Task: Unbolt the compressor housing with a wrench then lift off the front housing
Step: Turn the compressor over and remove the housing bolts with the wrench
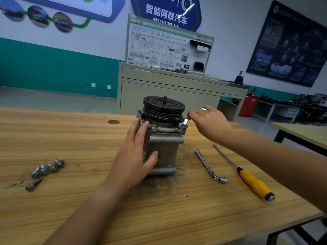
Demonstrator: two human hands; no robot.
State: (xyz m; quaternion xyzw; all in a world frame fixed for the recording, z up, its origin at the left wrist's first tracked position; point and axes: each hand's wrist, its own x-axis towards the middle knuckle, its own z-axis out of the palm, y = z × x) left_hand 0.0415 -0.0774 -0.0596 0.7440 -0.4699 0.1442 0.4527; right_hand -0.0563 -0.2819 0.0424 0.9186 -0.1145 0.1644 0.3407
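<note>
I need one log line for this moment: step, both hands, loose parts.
step: unbolting | left hand: presses on compressor | right hand: grips wrench on flange bolt | loose bolts: on table, left of compressor

Bolts [47, 168] lie left of compressor [164, 152], socket wrench [209, 165] and screwdriver [247, 175] right.

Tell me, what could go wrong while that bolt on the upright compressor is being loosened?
1. The silver wrench could slip off the flange bolt, jerking the right hand toward the dark grooved pulley.
2. The grey metal compressor stands on end, braced only by the left hand; a hard pull may tip it.
3. The loose silver bolts on the wooden table could roll away.
</note>
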